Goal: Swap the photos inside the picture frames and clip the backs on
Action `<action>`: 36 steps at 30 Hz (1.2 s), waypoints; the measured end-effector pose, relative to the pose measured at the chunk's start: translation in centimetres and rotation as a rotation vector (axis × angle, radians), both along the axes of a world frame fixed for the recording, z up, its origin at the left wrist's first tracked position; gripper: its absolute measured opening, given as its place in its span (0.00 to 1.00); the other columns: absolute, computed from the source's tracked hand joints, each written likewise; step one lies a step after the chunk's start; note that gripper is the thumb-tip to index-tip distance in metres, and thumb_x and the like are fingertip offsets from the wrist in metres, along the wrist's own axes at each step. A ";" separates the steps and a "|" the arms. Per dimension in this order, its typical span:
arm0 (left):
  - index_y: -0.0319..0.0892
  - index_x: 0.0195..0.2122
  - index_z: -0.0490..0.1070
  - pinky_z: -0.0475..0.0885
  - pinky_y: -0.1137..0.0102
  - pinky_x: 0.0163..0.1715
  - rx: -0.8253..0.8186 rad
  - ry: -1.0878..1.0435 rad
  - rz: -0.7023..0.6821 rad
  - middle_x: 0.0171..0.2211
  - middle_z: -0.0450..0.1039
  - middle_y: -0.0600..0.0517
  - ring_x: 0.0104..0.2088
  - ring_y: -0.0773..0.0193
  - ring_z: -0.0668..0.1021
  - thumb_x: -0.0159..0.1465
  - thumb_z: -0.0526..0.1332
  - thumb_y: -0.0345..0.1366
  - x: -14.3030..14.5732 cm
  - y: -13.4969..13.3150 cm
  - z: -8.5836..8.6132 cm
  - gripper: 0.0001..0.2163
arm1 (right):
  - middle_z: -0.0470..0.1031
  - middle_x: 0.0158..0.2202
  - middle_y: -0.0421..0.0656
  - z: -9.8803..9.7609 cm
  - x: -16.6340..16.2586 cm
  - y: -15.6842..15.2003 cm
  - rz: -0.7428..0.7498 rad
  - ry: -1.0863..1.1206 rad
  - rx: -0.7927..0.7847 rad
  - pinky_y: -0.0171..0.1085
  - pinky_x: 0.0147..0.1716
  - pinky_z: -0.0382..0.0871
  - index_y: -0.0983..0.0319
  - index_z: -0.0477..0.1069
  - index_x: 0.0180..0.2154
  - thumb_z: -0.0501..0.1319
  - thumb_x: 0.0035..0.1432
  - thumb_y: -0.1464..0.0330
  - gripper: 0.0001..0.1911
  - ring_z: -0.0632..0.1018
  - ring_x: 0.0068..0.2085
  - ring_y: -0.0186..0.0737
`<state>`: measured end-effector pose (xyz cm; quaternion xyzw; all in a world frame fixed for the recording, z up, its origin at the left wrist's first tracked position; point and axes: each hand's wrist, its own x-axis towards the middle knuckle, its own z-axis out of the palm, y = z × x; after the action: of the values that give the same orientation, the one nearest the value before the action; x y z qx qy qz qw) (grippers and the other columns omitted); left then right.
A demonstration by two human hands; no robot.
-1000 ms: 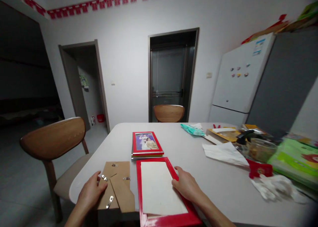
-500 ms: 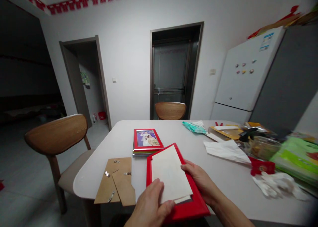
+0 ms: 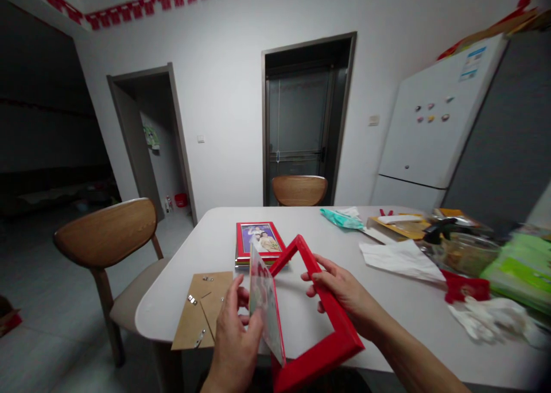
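My right hand point(image 3: 340, 290) is wrapped round the right side of a red picture frame point(image 3: 321, 355), tilted above the table's near edge. Its opening shows the tabletop through it. My left hand point(image 3: 236, 335) holds a thin photo sheet point(image 3: 264, 304) nearly on edge at the frame's left side, thumb on its picture side and fingers behind. The sheet looks glossy; its picture is hard to make out. Left of this hand lies a brown backing board point(image 3: 187, 327) with metal clips, partly covered by the hand. Beyond the sheet sits a stack of framed photos point(image 3: 262, 238).
The white table point(image 3: 172, 292) has rounded corners. On its right are white paper point(image 3: 400, 258), a teal packet point(image 3: 342, 218), a clear plastic container point(image 3: 469, 252), a red wrapper point(image 3: 465, 287), crumpled tissues point(image 3: 495, 318) and a green package point(image 3: 525, 272). Wooden chairs stand left point(image 3: 109, 232) and behind point(image 3: 300, 190).
The pale sheet that lay in the red frame has come out and swung upright to the left in my left hand. The frame is now hollow, still in my right hand.
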<state>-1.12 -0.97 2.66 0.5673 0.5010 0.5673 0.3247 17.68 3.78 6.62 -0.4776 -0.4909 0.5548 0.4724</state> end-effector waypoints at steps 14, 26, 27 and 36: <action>0.36 0.49 0.58 0.65 0.73 0.27 -0.223 0.287 -0.012 0.25 0.68 0.54 0.24 0.66 0.71 0.53 0.53 0.37 -4.8 0.1 -5.8 0.21 | 0.75 0.34 0.48 -10.2 7.0 3.1 -0.247 -0.896 0.161 0.37 0.35 0.63 0.66 0.68 0.41 0.52 0.43 0.66 0.21 0.74 0.35 0.45; 0.39 0.54 0.54 0.50 0.57 0.54 -0.016 0.981 -0.220 0.57 0.48 0.44 0.57 0.52 0.52 0.42 0.54 0.24 -1.1 -0.3 -5.4 0.34 | 0.72 0.39 0.49 -8.6 3.0 2.2 -0.203 -0.948 0.422 0.38 0.43 0.60 0.66 0.68 0.42 0.53 0.46 0.68 0.19 0.71 0.39 0.42; 0.39 0.54 0.54 0.50 0.57 0.54 -0.005 1.013 -0.228 0.57 0.48 0.44 0.57 0.53 0.52 0.42 0.53 0.23 -0.7 0.0 -5.8 0.33 | 0.73 0.37 0.48 -8.5 2.0 2.0 -0.141 -0.870 0.399 0.37 0.40 0.62 0.65 0.69 0.42 0.53 0.46 0.67 0.19 0.72 0.37 0.41; 0.41 0.52 0.58 0.61 0.60 0.49 0.273 0.930 -0.111 0.53 0.58 0.44 0.53 0.56 0.62 0.53 0.47 0.22 -2.0 1.3 -7.5 0.24 | 0.73 0.38 0.45 -6.1 -4.4 0.5 0.084 -0.348 0.427 0.36 0.39 0.64 0.62 0.68 0.42 0.50 0.51 0.64 0.17 0.73 0.38 0.39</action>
<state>-3.15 0.34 -4.80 0.8240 0.4828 0.2960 0.0188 13.28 4.28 0.54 -0.4345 -0.6899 0.3676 0.4473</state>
